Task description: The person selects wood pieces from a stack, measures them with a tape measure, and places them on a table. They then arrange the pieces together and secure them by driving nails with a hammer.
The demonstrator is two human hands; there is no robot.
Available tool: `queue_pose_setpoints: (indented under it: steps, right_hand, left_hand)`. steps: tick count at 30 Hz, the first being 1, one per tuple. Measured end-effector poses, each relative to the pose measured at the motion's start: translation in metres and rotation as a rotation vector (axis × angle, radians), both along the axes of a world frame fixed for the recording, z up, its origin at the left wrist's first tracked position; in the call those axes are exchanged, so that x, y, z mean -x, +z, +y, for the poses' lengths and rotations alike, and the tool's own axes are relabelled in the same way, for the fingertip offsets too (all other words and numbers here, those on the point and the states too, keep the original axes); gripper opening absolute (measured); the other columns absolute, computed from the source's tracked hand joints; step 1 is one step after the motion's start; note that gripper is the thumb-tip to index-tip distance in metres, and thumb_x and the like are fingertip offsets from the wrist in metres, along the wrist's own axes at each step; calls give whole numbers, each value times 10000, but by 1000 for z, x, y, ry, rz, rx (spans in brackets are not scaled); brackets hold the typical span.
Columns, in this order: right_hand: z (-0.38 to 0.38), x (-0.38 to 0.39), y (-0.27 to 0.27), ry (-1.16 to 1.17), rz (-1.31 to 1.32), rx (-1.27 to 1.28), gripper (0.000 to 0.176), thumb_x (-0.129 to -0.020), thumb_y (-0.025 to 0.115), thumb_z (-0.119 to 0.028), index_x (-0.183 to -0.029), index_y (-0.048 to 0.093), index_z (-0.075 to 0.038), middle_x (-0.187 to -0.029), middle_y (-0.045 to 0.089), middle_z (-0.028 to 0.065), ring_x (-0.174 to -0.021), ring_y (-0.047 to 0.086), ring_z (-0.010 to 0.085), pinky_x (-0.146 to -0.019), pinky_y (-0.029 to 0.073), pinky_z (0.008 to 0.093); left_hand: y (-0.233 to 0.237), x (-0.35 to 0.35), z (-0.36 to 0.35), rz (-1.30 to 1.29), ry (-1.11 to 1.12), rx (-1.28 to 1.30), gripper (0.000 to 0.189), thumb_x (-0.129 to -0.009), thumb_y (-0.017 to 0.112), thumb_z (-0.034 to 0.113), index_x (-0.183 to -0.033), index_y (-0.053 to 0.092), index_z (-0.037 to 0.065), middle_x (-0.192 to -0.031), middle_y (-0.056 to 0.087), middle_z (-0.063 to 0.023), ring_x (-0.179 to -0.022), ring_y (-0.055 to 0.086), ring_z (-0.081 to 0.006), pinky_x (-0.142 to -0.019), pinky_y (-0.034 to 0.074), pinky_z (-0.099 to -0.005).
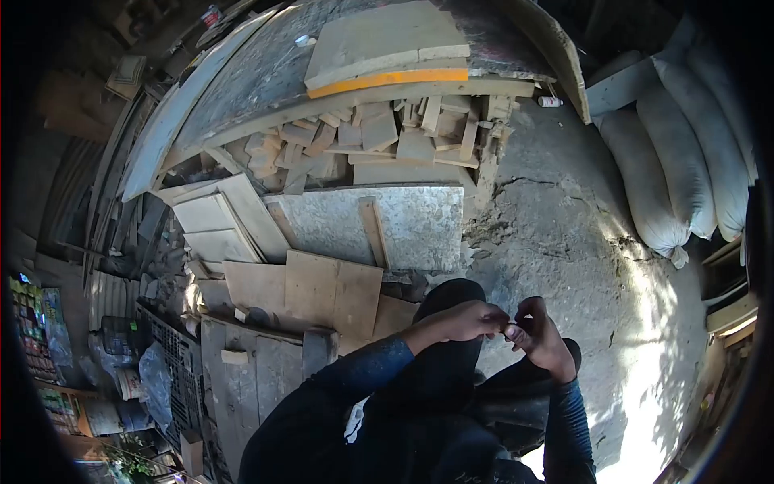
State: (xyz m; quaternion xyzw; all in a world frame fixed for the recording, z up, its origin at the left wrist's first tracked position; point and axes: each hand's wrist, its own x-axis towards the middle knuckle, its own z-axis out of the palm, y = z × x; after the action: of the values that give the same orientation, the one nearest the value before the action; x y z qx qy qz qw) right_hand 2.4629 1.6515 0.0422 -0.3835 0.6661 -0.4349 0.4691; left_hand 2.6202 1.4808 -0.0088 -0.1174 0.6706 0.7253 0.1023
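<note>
My left hand point(469, 320) and my right hand point(542, 342) meet above my dark-clad knees, fingertips almost together. The left fingers are bent in a pinch. Thumb and fingers of the right hand are curled inward, pinching as well. Between the fingertips there may be something tiny and brownish, too small to name. Long dark sleeves point(367, 373) cover both forearms.
Ahead stands a workbench point(242, 105) with thick pale boards point(379, 48) on top and wood offcuts point(375, 133) beneath. Plywood sheets point(334, 290) lean at the left. Full sacks point(665, 161) stand right on the concrete floor point(556, 234). A black crate point(173, 363) is far left.
</note>
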Motion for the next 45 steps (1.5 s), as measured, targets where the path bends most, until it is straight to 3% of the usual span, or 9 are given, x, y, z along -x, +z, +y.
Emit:
queue_pose_setpoints:
  steps: [3, 8, 14, 17, 19, 29, 32, 38, 45]
  right_hand:
    - [-5, -3, -27, 95, 359, -33, 709, -895, 771, -498, -1238, 437, 24, -914, 594, 125, -761, 642, 165, -666, 517, 314]
    - [5, -24, -34, 170, 160, -164, 529, -947, 743, -353, -1264, 503, -4, -1065, 593, 132, -765, 631, 140, -628, 513, 302]
    - [80, 54, -65, 316, 205, -410, 188, -974, 642, -187, -1075, 693, -37, -874, 657, 71, -707, 663, 123, -558, 570, 286]
    - [101, 58, -54, 1, 147, -695, 230, -966, 622, -198, -1084, 700, -17, -814, 659, 56, -687, 683, 146, -544, 595, 325]
    - [109, 54, -51, -38, 210, -705, 220, -953, 625, -192, -1053, 704, -12, -777, 645, 53, -654, 667, 142, -525, 595, 330]
    - [103, 41, -85, -62, 333, -512, 231, -951, 646, -216, -1025, 723, -11, -720, 660, 108, -604, 662, 194, -524, 522, 369]
    - [78, 34, -83, -36, 386, -465, 237, -951, 652, -233, -1044, 729, -29, -796, 690, 146, -686, 687, 261, -608, 523, 395]
    - [46, 40, -120, 409, 692, -84, 246, -901, 650, -150, -1125, 728, -84, -994, 695, 124, -826, 709, 278, -711, 564, 376]
    - [33, 45, -123, 499, 725, 167, 216, -943, 626, -198, -1050, 721, -36, -1066, 704, 193, -978, 691, 386, -832, 559, 434]
  left_hand:
    - [-52, -12, 3, 45, 118, -138, 269, -985, 681, 269, -1085, 719, 22, -867, 671, -13, -750, 606, -99, -702, 505, -283]
    - [-40, -39, -31, -28, 144, 50, 286, -906, 723, 309, -959, 714, 28, -819, 657, -27, -720, 601, -103, -666, 506, -284]
    - [-8, -80, -271, 88, 992, 205, 252, -910, 687, 302, -917, 689, 50, -750, 616, -1, -663, 558, -108, -632, 473, -267]
    - [16, -77, -378, 69, 1635, 1105, 396, -919, 607, 279, -1117, 685, -55, -1071, 717, -265, -993, 676, -453, -919, 523, -452]
    - [29, -79, -433, -20, 1792, 1539, 403, -910, 630, 267, -1197, 690, -10, -1166, 708, -240, -1108, 647, -440, -1024, 481, -470]
    - [33, -74, -455, -22, 1478, 1793, 395, -897, 676, 212, -1261, 688, 61, -1252, 673, -208, -1236, 557, -428, -1041, 431, -543]
    - [43, -67, -430, -198, 1158, 2300, 376, -887, 669, 306, -1144, 712, 35, -1105, 707, -229, -1046, 655, -427, -931, 504, -511]
    - [18, -42, -475, -109, 1411, 1812, 351, -885, 635, 300, -1110, 721, 43, -1063, 716, -222, -1070, 657, -394, -979, 476, -497]
    - [-51, -20, -528, -676, 1210, 2073, 592, -930, 586, 348, -1452, 548, 72, -1572, 418, -211, -1429, 364, -482, -1044, 267, -763]
